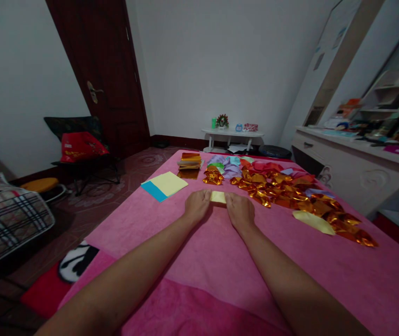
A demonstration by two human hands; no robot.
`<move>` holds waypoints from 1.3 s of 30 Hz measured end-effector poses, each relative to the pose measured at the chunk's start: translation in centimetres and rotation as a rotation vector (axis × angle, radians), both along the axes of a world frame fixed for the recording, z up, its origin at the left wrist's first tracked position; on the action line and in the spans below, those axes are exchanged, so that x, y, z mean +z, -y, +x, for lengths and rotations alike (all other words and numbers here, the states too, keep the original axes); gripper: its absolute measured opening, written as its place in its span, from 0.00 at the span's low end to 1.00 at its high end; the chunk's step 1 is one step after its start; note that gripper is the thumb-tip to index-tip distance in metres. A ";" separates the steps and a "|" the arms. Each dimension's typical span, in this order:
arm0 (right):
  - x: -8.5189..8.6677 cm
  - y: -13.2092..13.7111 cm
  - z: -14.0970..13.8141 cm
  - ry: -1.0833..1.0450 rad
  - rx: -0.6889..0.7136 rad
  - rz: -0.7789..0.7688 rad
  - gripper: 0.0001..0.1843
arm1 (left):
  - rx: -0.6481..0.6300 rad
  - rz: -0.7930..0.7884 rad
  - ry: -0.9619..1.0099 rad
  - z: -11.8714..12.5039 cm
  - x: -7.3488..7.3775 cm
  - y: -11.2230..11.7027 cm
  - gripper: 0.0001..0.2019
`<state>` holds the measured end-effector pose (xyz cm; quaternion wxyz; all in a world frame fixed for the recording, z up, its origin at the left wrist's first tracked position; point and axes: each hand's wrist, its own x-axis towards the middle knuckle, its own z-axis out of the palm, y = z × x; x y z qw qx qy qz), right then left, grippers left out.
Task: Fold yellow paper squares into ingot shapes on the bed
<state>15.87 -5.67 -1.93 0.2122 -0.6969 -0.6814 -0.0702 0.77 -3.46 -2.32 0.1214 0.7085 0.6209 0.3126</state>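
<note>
A small pale-yellow folded paper [218,197] lies between my hands over the pink cloth. My left hand [197,206] is closed on its left end, and my right hand [240,210] is closed on its right end. Only the paper's middle shows; the fingers cover both ends. To the left lie yellow and blue paper sheets [166,185]. Beyond them sits a stack of gold foil paper [189,164]. On the right, many folded gold foil pieces [286,198] spread out with coloured paper ones, and a flat pale-yellow folded piece [313,221] lies at their near edge.
A pink cloth [122,235] covers the work surface. Behind it stands a small white table [232,132] with several items. A cluttered cabinet [355,161] is along the right. A chair with a red bag [82,147] stands at the left, near a dark door [104,70].
</note>
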 end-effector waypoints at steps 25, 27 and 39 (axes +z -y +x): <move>0.0 -0.3 0.1 -0.038 -0.040 0.005 0.24 | -0.171 0.077 0.315 0.5 -1.4 -0.9 0.24; 0.0 -0.2 0.2 -0.041 -0.051 0.010 0.25 | -0.176 0.077 0.308 0.5 -1.4 -0.9 0.23; 0.3 0.2 -0.1 -0.048 0.000 0.028 0.25 | -0.045 0.100 0.244 0.0 -1.1 -0.8 0.22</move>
